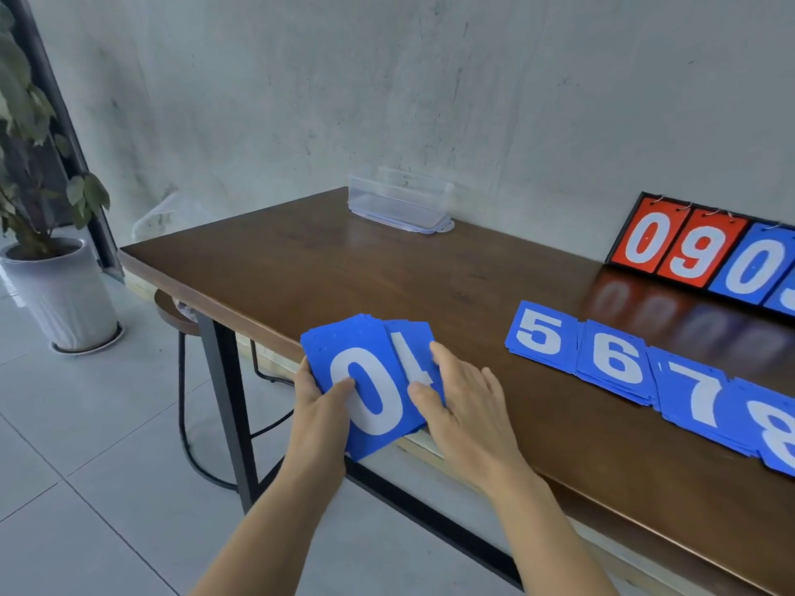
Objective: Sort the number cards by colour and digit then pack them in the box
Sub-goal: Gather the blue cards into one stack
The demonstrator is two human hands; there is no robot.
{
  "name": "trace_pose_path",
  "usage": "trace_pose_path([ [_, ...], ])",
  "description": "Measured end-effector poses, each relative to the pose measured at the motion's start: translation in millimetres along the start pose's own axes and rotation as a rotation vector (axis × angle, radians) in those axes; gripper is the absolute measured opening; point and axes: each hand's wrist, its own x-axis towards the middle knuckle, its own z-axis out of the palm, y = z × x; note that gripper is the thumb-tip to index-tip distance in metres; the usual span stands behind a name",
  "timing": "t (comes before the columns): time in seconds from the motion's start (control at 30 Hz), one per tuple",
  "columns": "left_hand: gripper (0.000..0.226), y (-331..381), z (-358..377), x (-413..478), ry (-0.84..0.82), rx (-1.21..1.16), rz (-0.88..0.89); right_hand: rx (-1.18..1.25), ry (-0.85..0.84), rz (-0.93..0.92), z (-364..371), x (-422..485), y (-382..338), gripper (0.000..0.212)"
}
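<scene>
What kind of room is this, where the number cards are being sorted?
Probably an office or studio corner: bare concrete wall, long wooden table, potted plant on a tiled floor.

The dark brown wooden tabletop (327,268) is polished to a gloss, enough to mirror the red and blue scoreboard (684,247), whose panels look like smooth plastic in a black frame. The table's black metal legs (223,380) are matt. The thin blue number cards (340,342) look like stiff plastic, smooth with a faint sheen. The clear plastic box (400,200) is see-through and slick. The grey wall (430,79) looks like bare plaster or concrete, mottled and matt, and the pale floor tiles (86,423) are smooth with a dull shine.
</scene>
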Motion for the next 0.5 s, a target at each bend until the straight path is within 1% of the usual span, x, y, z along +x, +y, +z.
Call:
trace_pose_path([
  [0.07, 0.047, -2, 1, -1, -0.022, 0.015, -0.001, -0.009, 0.004, -0.071, 6, -4, -10, 0.081],
  [0.17, 0.042, -3, 2, -3, -0.020, 0.000, -0.019, -0.110, 0.031, -0.165, 12, -10, -19, 0.084],
  [0.23, 0.041, -2, 2, -5, -0.018, -0.006, -0.019, -0.116, 0.036, -0.190, 13, -12, -19, 0.086],
  [0.27, 0.041, -2, 2, -6, -0.019, -0.008, -0.020, -0.089, 0.040, -0.186, 12, -12, -17, 0.083],
  [0.33, 0.043, -2, 0, -8, -0.022, -0.011, -0.026, -0.034, 0.087, -0.157, 6, -13, -11, 0.074],
  [0.4, 0.042, -1, -2, -9, -0.026, -0.021, -0.031, -0.038, 0.138, -0.099, -5, -14, -2, 0.070],
  [0.5, 0.039, 2, -2, -12, -0.017, -0.037, -0.021, -0.115, 0.144, 0.082, -27, -7, 26, 0.068],
])
